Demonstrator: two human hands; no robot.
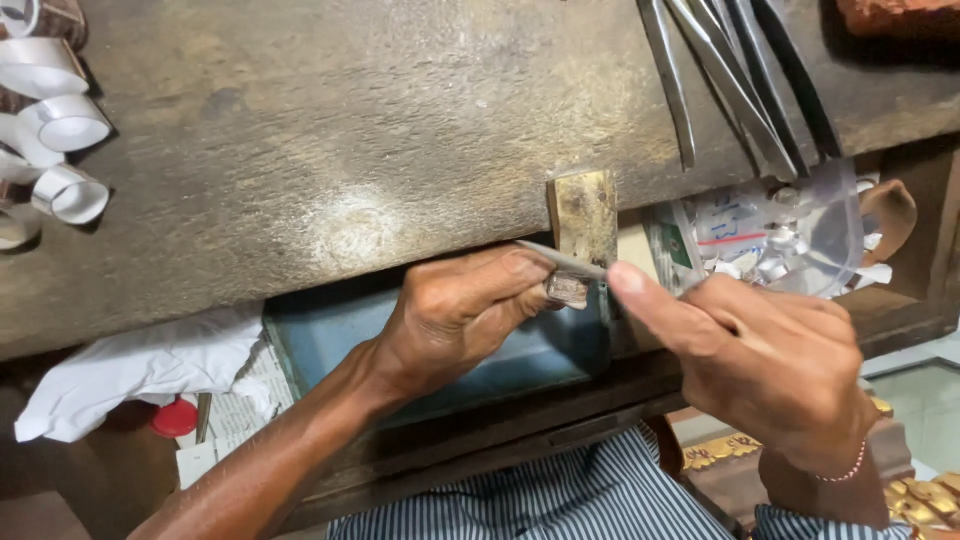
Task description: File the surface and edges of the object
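Right hand pinches a thin file (flat, grey) over small metal piece gripped by left hand.

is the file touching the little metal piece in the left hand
Touching: the head view shows the thin file lying across the top edge of the small metal piece pinched by the left hand.

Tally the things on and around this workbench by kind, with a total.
Metal strip coils: 5
Long metal tools: 5
Wooden bench peg: 1
Small metal piece in left hand: 1
File in right hand: 1
White cloth: 1
Total: 14
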